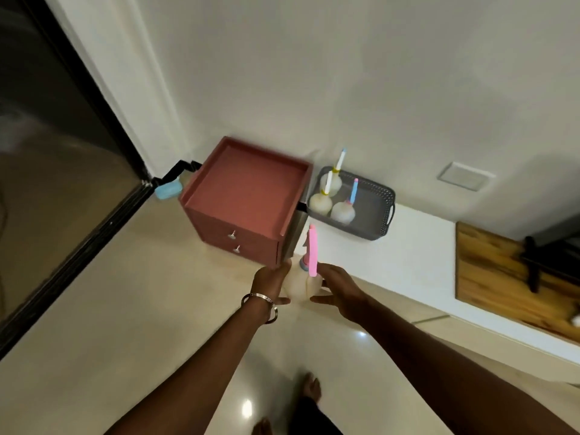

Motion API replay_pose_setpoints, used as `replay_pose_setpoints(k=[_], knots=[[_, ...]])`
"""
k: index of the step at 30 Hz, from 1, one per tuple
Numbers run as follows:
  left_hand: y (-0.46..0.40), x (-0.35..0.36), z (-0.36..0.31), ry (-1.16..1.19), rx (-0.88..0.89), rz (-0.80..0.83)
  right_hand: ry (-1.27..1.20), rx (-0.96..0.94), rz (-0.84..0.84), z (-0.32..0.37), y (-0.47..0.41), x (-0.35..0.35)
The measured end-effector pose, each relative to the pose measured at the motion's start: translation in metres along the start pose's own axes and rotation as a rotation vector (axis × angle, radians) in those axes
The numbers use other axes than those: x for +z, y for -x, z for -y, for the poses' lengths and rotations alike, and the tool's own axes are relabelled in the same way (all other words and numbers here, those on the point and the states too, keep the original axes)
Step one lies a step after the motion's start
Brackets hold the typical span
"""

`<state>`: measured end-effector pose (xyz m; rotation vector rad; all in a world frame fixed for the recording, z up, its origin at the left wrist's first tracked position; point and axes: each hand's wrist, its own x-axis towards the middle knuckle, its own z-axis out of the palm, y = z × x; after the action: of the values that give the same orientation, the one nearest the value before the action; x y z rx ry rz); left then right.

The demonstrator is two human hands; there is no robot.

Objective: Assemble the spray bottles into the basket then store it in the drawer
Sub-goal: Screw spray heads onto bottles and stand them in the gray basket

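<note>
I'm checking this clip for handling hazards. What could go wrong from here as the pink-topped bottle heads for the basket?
The pink-topped spray bottle sits between the left hand and right hand, whose fingers look fairly straight, so it might slip. The grey basket already holds three upright bottles; setting a fourth in could topple one. The red drawer unit stands close beside the path.
</note>
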<state>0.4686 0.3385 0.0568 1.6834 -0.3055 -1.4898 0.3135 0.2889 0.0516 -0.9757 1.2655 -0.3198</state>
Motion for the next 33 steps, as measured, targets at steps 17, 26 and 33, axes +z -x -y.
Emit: replay_pose_setpoints(k=[17,26,33], knots=[[-0.152,0.200,-0.201,-0.136,0.093,0.102,-0.215,-0.058,-0.218,0.167,-0.137,-0.188],[-0.260,0.275,-0.290,-0.232,0.140,0.142,-0.315,-0.083,-0.355,0.240,-0.238,-0.255],[-0.338,0.308,-0.289,-0.354,0.092,0.153,-0.334,0.003,-0.427,0.227,-0.317,-0.280]])
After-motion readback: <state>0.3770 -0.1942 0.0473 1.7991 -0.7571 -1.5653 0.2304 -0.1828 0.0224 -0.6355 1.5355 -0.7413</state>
